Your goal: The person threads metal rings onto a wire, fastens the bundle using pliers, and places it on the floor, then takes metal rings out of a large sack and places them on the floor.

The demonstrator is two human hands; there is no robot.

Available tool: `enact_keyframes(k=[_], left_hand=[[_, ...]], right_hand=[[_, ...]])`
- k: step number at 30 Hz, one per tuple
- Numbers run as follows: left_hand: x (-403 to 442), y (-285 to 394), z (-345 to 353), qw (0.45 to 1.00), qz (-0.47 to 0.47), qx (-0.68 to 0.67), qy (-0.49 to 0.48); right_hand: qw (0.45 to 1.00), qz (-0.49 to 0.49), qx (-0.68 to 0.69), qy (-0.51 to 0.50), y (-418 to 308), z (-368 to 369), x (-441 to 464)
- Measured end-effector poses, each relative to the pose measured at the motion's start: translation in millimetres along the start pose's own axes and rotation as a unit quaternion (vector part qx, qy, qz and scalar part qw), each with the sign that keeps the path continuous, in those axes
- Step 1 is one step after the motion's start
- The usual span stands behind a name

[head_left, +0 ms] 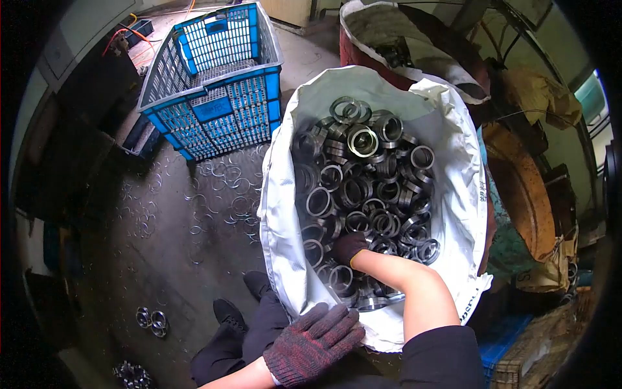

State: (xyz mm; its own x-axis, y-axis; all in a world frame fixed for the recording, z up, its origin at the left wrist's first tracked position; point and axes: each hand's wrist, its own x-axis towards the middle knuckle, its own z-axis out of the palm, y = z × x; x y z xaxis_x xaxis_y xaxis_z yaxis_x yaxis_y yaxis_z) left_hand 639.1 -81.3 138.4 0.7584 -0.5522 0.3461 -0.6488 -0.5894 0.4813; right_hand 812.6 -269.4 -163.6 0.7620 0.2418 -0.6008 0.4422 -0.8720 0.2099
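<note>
Here, note metal rings (308, 202) heaped inside the white bag (278, 223), with one ring (348, 223) just beside the right hand (350, 247) at 1 o'clock. Cannot tell right grip with fingertips hidden. Locate the left hand (315, 343) farther off, at 7 o'clock, with spread fingers, apparently empty, by the near rim.

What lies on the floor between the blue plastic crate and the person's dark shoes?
Thin curved metal pieces lie scattered on the dark floor between the crate and the shoes, as the head view shows.
</note>
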Motion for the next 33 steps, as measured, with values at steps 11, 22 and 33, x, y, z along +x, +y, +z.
enact_keyframes(k=[11,22,33], left_hand=[[-27.9,-56.4,-43.9,0.964,-0.175,0.027,0.200],[-51.4,-89.0,-34.4,0.898,-0.327,-0.106,0.276],[-50.8,-94.8,-31.3,0.903,-0.345,-0.091,0.239]], right_hand=[[0.985,0.003,0.148,0.084,97.5,-144.3,-4.7],[0.989,-0.030,0.142,0.020,55.2,-74.3,-15.6],[0.991,-0.108,-0.052,-0.056,9.5,-33.0,-8.7]])
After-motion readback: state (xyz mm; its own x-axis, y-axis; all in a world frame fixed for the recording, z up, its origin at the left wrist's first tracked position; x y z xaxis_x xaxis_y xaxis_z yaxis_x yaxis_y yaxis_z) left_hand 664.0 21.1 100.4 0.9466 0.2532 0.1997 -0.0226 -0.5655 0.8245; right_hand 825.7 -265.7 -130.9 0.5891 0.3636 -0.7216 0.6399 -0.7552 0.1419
